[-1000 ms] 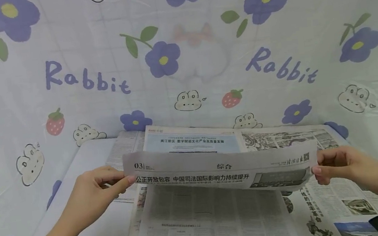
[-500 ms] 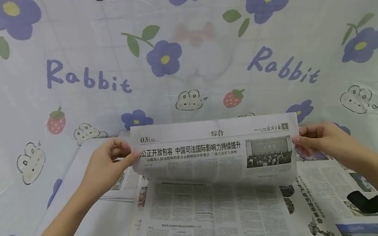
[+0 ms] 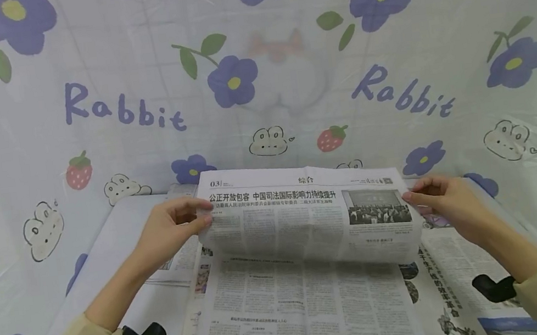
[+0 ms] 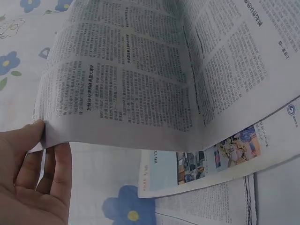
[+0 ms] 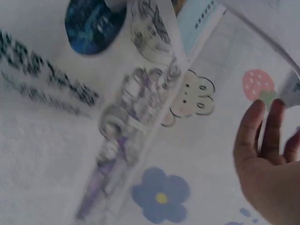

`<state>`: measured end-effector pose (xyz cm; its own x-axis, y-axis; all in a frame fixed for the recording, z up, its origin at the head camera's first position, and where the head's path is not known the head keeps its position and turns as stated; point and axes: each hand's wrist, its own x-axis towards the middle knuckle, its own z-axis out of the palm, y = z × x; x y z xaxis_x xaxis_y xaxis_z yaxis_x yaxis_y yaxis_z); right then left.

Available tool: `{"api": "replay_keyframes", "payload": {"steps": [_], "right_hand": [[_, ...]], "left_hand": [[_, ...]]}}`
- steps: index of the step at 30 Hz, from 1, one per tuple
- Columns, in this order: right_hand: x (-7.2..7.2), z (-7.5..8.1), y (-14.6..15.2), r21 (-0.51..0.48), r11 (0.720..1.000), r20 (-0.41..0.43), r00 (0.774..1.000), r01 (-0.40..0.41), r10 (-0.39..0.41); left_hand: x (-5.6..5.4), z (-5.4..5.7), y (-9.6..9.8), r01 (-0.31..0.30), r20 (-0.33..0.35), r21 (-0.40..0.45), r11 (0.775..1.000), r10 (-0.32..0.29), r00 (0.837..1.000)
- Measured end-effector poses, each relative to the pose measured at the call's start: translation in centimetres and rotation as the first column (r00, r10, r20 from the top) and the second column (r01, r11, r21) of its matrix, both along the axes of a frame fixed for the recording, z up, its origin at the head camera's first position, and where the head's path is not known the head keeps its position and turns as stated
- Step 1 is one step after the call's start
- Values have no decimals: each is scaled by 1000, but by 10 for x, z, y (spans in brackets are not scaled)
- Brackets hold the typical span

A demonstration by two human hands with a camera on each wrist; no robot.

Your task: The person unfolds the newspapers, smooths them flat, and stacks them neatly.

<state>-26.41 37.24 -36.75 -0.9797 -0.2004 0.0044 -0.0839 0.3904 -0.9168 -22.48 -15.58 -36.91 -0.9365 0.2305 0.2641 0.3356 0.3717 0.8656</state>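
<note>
A newspaper sheet [image 3: 281, 232] curves up off the paper beneath, its top edge raised and its page headed 03 facing me. My left hand [image 3: 175, 222] pinches its upper left edge between thumb and fingers. In the left wrist view, the thumb of the left hand [image 4: 35, 173] lies over the corner of the newspaper sheet [image 4: 117, 93], fingers behind. At the upper right edge, my right hand [image 3: 443, 200] holds the sheet beside a printed photo. The right wrist view is dim and blurred, with the right hand [image 5: 265, 145] at its right side.
More newspapers lie underneath, including a page with pictures [image 3: 448, 302] at the right and a printed page [image 4: 206, 201] in the left wrist view. The white tabletop [image 3: 135, 310] shows at the left. A curtain [image 3: 288, 77] with flowers and rabbits hangs behind.
The sheet's top edge has risen and tilted back, showing more of the printed page. Both hands have moved up and closer together, still holding its sides.
</note>
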Motion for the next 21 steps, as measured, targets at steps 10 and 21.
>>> {"api": "replay_keyframes", "payload": {"steps": [10,21], "right_hand": [[14,-37,0,-264,940,39,972,-215,233],[-5,-59,-5,-254,957,168,968,-139,186]], "left_hand": [[-19,-11,2,0,-8,58,998,1,1000],[-25,-47,-11,237,203,-69,969,-219,954]]}}
